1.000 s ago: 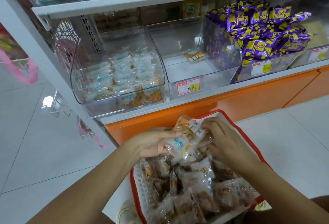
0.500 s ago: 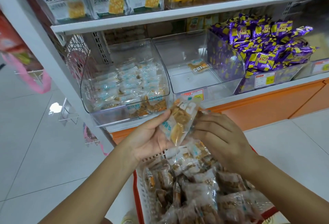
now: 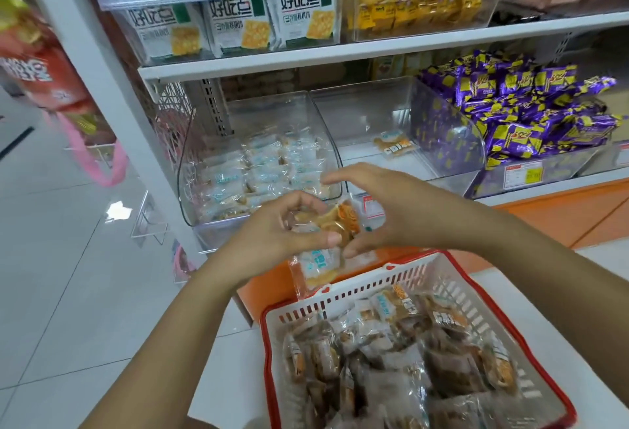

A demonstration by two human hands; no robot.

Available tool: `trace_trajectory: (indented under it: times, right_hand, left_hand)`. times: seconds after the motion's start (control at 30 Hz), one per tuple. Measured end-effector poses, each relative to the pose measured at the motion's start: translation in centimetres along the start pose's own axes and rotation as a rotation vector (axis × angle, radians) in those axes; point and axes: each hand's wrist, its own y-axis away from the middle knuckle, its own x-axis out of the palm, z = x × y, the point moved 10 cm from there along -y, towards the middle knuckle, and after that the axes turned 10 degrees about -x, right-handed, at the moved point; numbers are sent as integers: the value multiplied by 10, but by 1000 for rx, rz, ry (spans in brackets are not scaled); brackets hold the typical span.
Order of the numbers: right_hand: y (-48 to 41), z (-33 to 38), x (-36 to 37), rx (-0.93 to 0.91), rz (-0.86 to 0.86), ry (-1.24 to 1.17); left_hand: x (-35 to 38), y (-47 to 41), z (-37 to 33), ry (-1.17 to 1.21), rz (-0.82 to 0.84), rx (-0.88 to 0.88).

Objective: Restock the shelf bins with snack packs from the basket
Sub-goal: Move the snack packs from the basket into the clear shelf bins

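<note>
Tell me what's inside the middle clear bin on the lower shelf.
One or two snack packs lie in the middle bin; the right hand covers its front.

Bins (image 3: 360, 112) clear glossy plastic; basket (image 3: 374, 284) slotted plastic

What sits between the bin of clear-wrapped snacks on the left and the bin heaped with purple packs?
In the head view, another clear bin stands between them. It is nearly empty, with just a snack pack or two lying on its floor.
</note>
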Motion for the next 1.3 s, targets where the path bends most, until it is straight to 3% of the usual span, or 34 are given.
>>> trace_trajectory:
  times: [0.07, 0.17, 0.33, 0.4, 0.47, 0.57, 0.7, 0.77, 0.9, 1.03, 1.17, 1.23, 1.3]
  right_hand:
    - [-10, -9, 6, 38, 91, -34]
    - [-23, -12, -5, 40, 48, -107]
    - [-42, -43, -30, 114, -147, -488]
    - [-50, -58, -35, 158, -210, -576]
    - [-60, -68, -36, 201, -265, -634]
    - [-77, -76, -34, 233, -284, -600]
    - [-98, -77, -18, 268, -99, -520]
    - [-109, -73, -15, 219, -92, -562]
    - [-124, -75, -21, 195, -156, -711]
    - [-131, -88, -19, 249, -91, -518]
    - [-127, -94, -21, 255, -58, -482]
    - [-125, -95, -28, 228, -50, -459]
    - [-123, -93, -35, 185, -24, -461]
  left_hand:
    - [-8, 0, 0, 17, -64, -20]
    - [-24, -4, 5, 128, -136, -63]
    - [-9, -15, 6, 841, 186, -51]
    - [-8, -22, 2, 1010, 274, -30]
    - [-17, -29, -1, 1060, 238, 13]
    - [-34, -41, 3, 882, 12, 7]
    - [-64, -55, 14, 574, -262, -15]
    - [-82, -59, 18, 441, -350, -37]
    - [-100, -68, 19, 381, -364, -37]
    - [-114, -85, 42, 285, -368, -159]
    - [-136, -91, 63, 187, -405, -249]
    - [-151, -82, 64, 6, -504, -272]
    - [-157, -74, 49, -322, -631, -218]
